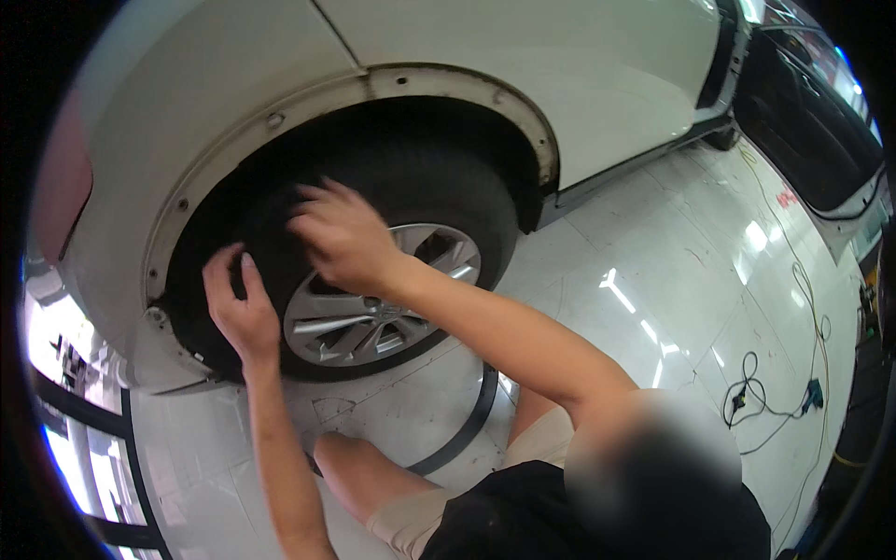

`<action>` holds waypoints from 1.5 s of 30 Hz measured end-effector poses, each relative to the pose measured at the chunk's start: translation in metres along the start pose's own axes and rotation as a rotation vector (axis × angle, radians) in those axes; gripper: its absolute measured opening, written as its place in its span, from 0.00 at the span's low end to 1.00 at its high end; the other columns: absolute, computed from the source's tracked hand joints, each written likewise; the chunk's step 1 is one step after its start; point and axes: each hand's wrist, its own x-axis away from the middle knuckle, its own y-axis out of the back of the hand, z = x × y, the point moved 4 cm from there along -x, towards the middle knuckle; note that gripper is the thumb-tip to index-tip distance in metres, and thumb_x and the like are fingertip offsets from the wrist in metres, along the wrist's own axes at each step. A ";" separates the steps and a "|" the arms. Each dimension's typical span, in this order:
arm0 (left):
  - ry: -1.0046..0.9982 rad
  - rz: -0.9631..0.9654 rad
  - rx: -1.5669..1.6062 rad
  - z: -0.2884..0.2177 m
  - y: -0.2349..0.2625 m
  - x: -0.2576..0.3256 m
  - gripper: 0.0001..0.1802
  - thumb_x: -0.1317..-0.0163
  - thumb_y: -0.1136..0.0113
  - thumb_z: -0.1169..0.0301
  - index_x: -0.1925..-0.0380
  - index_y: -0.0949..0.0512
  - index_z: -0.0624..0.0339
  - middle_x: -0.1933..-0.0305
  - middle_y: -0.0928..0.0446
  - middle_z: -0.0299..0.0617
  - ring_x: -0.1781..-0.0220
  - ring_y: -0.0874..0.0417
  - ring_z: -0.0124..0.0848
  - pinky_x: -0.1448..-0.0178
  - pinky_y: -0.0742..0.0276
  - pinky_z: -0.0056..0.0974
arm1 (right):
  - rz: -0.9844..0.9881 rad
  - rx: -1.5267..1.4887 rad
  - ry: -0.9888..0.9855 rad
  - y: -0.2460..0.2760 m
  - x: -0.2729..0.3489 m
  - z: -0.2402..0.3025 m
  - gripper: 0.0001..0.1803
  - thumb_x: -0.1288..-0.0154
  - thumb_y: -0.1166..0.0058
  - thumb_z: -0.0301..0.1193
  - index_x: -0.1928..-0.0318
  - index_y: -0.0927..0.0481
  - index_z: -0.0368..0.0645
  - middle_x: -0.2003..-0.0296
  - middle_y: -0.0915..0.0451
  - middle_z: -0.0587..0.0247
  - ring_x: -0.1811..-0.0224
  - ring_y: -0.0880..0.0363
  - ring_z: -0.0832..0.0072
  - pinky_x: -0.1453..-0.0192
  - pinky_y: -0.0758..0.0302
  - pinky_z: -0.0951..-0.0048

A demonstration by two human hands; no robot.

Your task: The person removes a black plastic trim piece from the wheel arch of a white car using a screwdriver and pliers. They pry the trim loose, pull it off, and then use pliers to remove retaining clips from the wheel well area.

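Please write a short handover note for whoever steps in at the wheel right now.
Left hand: open, fingers spread on the tyre at its left side, holding nothing.
Right hand: flat on the upper tread inside the wheel arch, no grip on any tool.
The wheel is on the white car, silver rim in place. The arch edge shows bare fastener holes; a curved black trim strip lies on the floor.
Done: trim appears off.
Left: cannot tell.

Both bare forearms reach up toward the tyre (pixel 439 187). The left hand (pixel 241 308) lies flat against its lower left tread, fingers up. The right hand (pixel 343 235) presses on the tyre's face higher up, fingers spread leftward, wrist bent.
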 end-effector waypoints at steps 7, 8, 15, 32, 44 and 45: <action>0.044 0.100 -0.222 0.031 -0.062 -0.050 0.25 0.24 0.55 0.55 0.41 0.24 0.63 0.38 0.24 0.55 0.34 0.27 0.52 0.31 0.33 0.51 | -0.468 0.219 -0.814 0.143 0.033 -0.127 0.21 0.30 0.44 0.42 0.60 0.20 0.32 0.68 0.16 0.44 0.65 0.15 0.52 0.57 0.22 0.57; 0.064 0.108 -0.299 0.034 -0.070 -0.047 0.25 0.24 0.55 0.55 0.41 0.24 0.63 0.38 0.24 0.55 0.35 0.26 0.52 0.31 0.33 0.51 | -0.445 0.144 -0.885 0.152 0.029 -0.143 0.24 0.29 0.44 0.44 0.60 0.21 0.30 0.69 0.17 0.43 0.66 0.16 0.52 0.56 0.22 0.58; 0.072 0.107 -0.371 0.045 -0.075 -0.033 0.24 0.26 0.53 0.55 0.44 0.21 0.62 0.42 0.21 0.54 0.39 0.23 0.51 0.34 0.30 0.50 | -0.401 0.502 -0.857 0.161 0.002 -0.154 0.22 0.27 0.52 0.43 0.56 0.20 0.32 0.59 0.18 0.35 0.52 0.21 0.37 0.47 0.27 0.46; 0.024 0.030 -0.355 0.042 -0.077 -0.036 0.18 0.32 0.48 0.59 0.51 0.18 0.57 0.49 0.18 0.51 0.44 0.20 0.48 0.37 0.30 0.53 | -0.380 0.684 -0.601 0.156 0.013 -0.167 0.21 0.25 0.54 0.41 0.54 0.21 0.34 0.61 0.18 0.35 0.54 0.22 0.34 0.52 0.28 0.45; 0.030 0.023 -0.281 0.041 -0.072 -0.037 0.17 0.32 0.48 0.60 0.53 0.18 0.57 0.52 0.17 0.49 0.46 0.19 0.47 0.38 0.31 0.50 | -0.169 -0.027 -0.567 0.078 -0.016 -0.058 0.13 0.31 0.41 0.33 0.60 0.19 0.32 0.72 0.18 0.53 0.72 0.23 0.77 0.66 0.26 0.69; 0.016 0.027 -0.244 0.040 -0.073 -0.038 0.17 0.32 0.49 0.60 0.53 0.18 0.57 0.52 0.17 0.50 0.46 0.19 0.48 0.38 0.31 0.50 | -0.222 -0.174 -0.537 0.064 -0.023 -0.043 0.11 0.32 0.40 0.31 0.59 0.19 0.33 0.72 0.17 0.59 0.73 0.23 0.80 0.68 0.26 0.73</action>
